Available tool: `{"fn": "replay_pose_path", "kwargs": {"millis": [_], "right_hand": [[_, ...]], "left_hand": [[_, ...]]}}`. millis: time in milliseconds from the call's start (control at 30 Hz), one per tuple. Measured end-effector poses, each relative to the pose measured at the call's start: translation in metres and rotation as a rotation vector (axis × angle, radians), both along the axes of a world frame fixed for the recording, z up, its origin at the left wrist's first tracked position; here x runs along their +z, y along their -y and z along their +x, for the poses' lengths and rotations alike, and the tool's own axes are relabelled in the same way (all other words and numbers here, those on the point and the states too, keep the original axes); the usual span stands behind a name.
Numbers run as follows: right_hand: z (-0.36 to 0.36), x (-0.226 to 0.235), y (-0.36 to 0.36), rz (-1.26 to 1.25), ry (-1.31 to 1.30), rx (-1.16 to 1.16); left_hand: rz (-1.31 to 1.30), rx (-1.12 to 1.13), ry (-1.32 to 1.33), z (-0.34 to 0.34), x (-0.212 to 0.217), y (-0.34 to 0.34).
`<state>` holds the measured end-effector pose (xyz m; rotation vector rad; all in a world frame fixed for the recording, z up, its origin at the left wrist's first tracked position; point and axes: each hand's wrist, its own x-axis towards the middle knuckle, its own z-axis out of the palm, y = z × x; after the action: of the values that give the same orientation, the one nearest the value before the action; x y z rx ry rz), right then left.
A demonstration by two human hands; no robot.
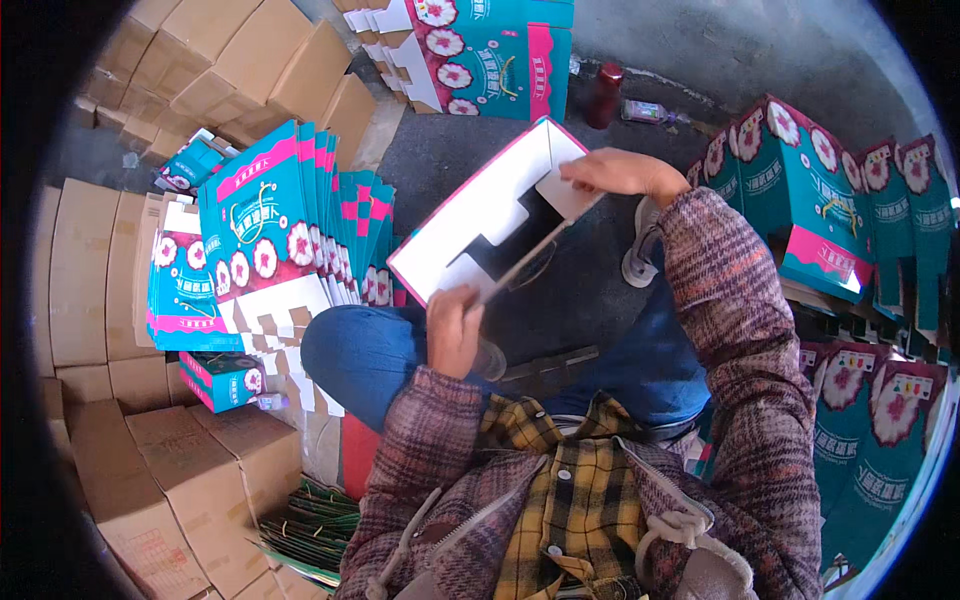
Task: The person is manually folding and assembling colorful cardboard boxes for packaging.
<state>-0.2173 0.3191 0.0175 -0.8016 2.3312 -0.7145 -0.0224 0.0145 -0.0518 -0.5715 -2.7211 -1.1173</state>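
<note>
Above my lap is a cardboard gift box (460, 228), tilted, its white inside facing me and a pink edge along its far side. White end flaps bend inward around a dark gap in the middle. My left hand (457, 328) is closed on the near left corner, fingers at the flap there. At the right end, my right hand (630, 175) reaches over the other flap, fingertips on its white surface and the thumb hidden. A thin cord handle (535, 268) shows at the box's lower side.
Flattened teal and pink cartons (255, 225) lean in a stack at left. Brown cardboard boxes (160, 490) pile up along the left. Assembled teal boxes (810, 190) stand at right. A dark red flask (604, 95) and a plastic bottle (645, 111) are on the floor ahead.
</note>
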Motion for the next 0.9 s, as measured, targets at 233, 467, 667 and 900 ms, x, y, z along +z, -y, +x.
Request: {"fn": "replay_pose_path", "kwargs": {"millis": [233,467,667,900], "right_hand": [[0.023,-0.02,0.027,-0.276,-0.466,-0.467],[0.051,-0.036,0.053,0.034,-0.897,0.108],[0.036,-0.058,0.052,0.098,-0.795,0.159],[0.036,-0.06,0.041,-0.025,-0.856,0.172]], "left_hand": [[0.297,0.511,-0.131,-0.023,-0.009,-0.018],[-0.497,0.332,-0.185,-0.019,0.004,-0.022],[-0.434,0.239,-0.127,-0.025,-0.005,-0.02],[-0.282,0.228,-0.139,-0.023,-0.01,-0.016]]}}
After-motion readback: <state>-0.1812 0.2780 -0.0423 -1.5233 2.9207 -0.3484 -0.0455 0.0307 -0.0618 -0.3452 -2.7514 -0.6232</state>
